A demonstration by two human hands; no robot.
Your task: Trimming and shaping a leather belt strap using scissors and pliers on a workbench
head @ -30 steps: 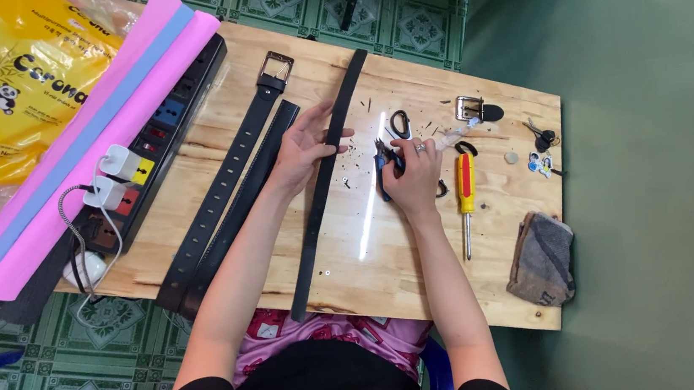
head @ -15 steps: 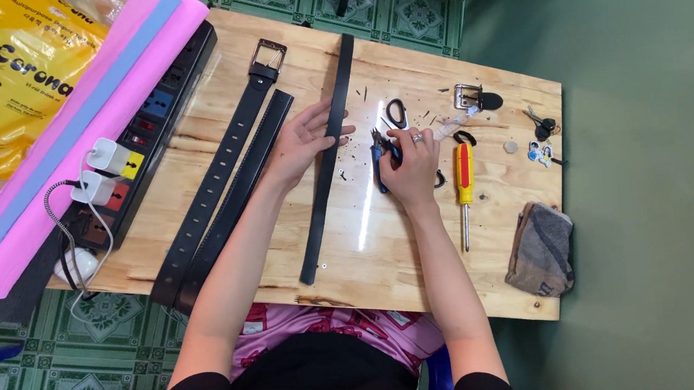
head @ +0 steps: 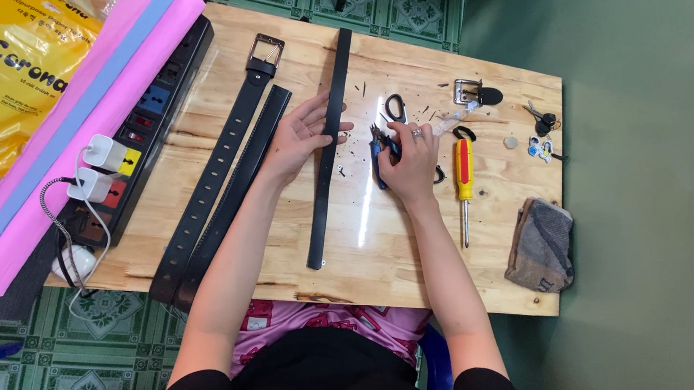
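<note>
Presently: wooden desk (head: 419,239); black strap (head: 328,154), lying lengthwise at centre, unmoved since a second ago; left hand (head: 303,131), open-fingered, still pressing its upper part; right hand (head: 407,159), clenched on blue-handled pliers (head: 379,154) just beside; red-yellow screwdriver (head: 465,184) nearby.

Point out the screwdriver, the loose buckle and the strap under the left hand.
Screwdriver (head: 464,171), head view, on its red and yellow handle.
Buckle (head: 467,90), head view, on the metal frame.
Strap (head: 323,195), head view, on the bare black middle below the left hand (head: 301,136).
</note>
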